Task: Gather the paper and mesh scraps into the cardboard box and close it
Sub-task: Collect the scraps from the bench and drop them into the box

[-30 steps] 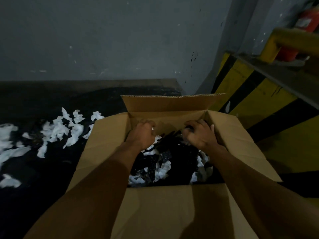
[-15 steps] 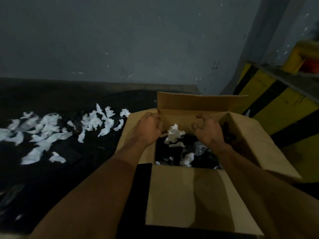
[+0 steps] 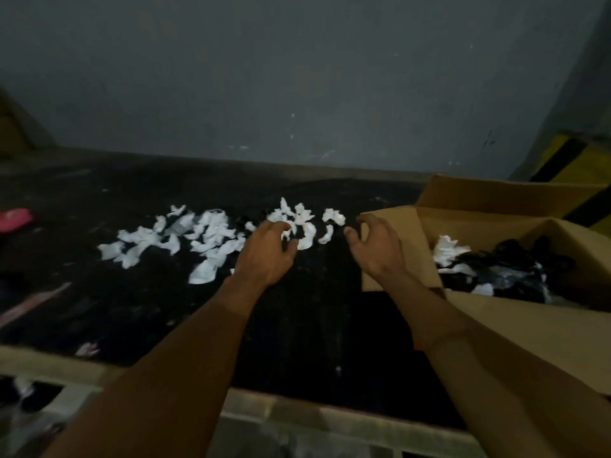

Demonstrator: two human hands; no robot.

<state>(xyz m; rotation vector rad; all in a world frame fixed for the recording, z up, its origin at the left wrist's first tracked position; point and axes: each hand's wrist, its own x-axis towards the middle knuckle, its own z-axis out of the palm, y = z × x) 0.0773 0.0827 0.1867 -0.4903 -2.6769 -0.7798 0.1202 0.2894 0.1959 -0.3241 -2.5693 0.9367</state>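
Observation:
Several white paper scraps (image 3: 211,238) lie strewn over the dark surface, left of centre. The open cardboard box (image 3: 515,328) stands at the right, its flaps up, with white paper and black mesh scraps (image 3: 496,269) inside. My left hand (image 3: 266,252) hovers at the right end of the scrap pile, fingers curled and apart, holding nothing. My right hand (image 3: 377,246) is in front of the box's left flap, fingers spread and empty. A few scraps (image 3: 332,218) lie between and just beyond my two hands.
A grey wall (image 3: 297,77) runs behind the dark surface. A red object (image 3: 15,219) lies at the far left. Yellow and black striping (image 3: 568,160) shows at the far right. A pale ledge (image 3: 297,414) borders the near edge, with one stray scrap (image 3: 87,348) close to it.
Both hands have come out of the box and moved left over the scrap pile. The view has swung left, so the box now sits at the right.

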